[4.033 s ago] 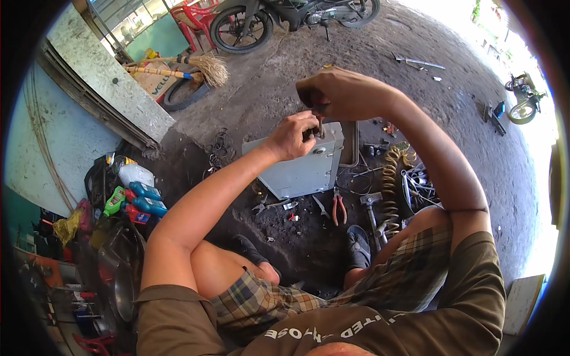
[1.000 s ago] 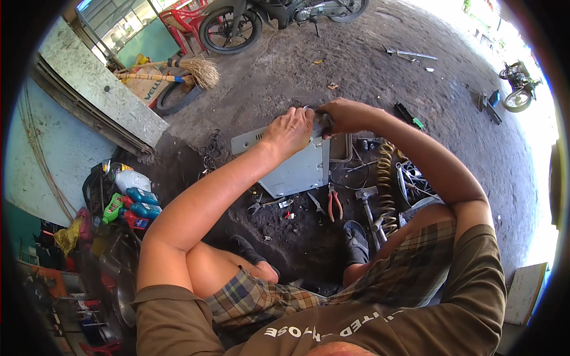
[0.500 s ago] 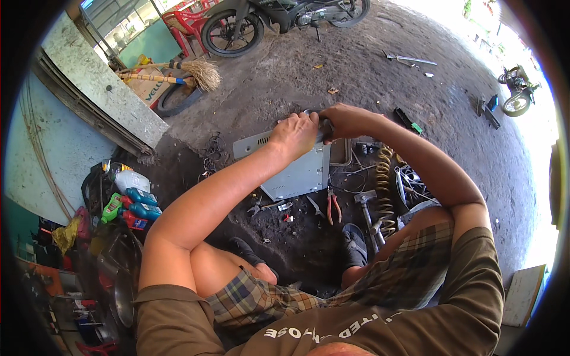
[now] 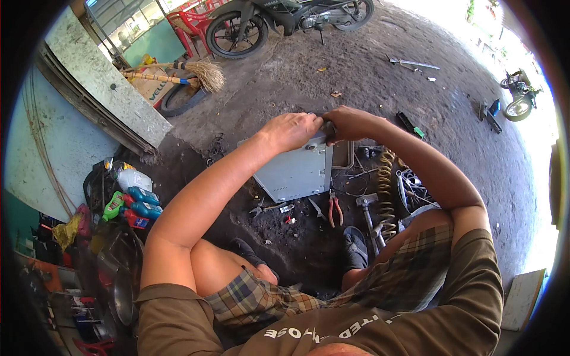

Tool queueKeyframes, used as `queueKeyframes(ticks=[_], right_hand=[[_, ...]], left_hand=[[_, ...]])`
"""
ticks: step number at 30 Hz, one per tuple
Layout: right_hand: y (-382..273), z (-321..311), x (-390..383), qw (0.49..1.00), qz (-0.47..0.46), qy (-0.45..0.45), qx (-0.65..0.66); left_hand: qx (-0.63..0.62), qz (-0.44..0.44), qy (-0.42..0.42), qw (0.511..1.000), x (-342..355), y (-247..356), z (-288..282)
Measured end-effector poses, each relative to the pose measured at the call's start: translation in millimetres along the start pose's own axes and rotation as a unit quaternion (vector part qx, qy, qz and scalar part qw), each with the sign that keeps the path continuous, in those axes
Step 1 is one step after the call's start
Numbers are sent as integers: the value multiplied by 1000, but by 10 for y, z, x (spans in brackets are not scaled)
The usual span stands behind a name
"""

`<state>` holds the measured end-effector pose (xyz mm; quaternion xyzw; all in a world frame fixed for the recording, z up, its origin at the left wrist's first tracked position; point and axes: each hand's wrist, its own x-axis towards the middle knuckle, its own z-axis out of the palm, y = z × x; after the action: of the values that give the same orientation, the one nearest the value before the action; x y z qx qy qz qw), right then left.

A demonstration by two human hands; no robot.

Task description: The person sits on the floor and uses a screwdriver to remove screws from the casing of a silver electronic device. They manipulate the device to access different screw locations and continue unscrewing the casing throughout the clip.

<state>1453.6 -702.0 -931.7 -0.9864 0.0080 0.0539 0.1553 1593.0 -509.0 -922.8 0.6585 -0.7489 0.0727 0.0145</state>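
A grey metal box [image 4: 292, 173] stands on the dirty floor in front of me. My left hand [image 4: 291, 129] curls its fingers over its top edge near the right corner. Beside it, my right hand [image 4: 350, 123] is closed on a small dark piece at that corner; what exactly it is, I cannot make out, as the fingers cover it. A metal tray [image 4: 347, 155] lies behind the box's right side. Between my feet and the box are red-handled pliers [image 4: 335, 210], shears [image 4: 316, 206] and small scraps. A metal mallet-like tool [image 4: 367, 202] lies to their right.
A coiled yellow hose [image 4: 386, 169] and a bowl of tools [image 4: 411, 190] sit on the right. Oil bottles [image 4: 142, 199] cluster at the left. Brooms [image 4: 205, 74], a tyre, a parked motorcycle [image 4: 285, 18] and red chairs [image 4: 190, 26] are farther back; another motorcycle [image 4: 519, 95] stands far right.
Since four seconds ago my right hand has come down to the box's corner beside my left hand. In the last half second both hands and the box appear only slightly shifted.
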Motion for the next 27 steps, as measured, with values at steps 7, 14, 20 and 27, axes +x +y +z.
queueKeyframes(ticks=[7,14,20,27], right_hand=[[-16,13,16,1000,10,6,-13],[-28,19,-10,1000,11,25,-13],[-57,35,-37,1000,17,22,-13],[-399,-661,-135,993,72,-32,83]], left_hand=[[10,-95,1,995,24,157,115],[-39,-185,-33,981,165,248,102],[-230,-71,121,963,-227,-145,307],[-299,-82,206,928,-308,-204,383]])
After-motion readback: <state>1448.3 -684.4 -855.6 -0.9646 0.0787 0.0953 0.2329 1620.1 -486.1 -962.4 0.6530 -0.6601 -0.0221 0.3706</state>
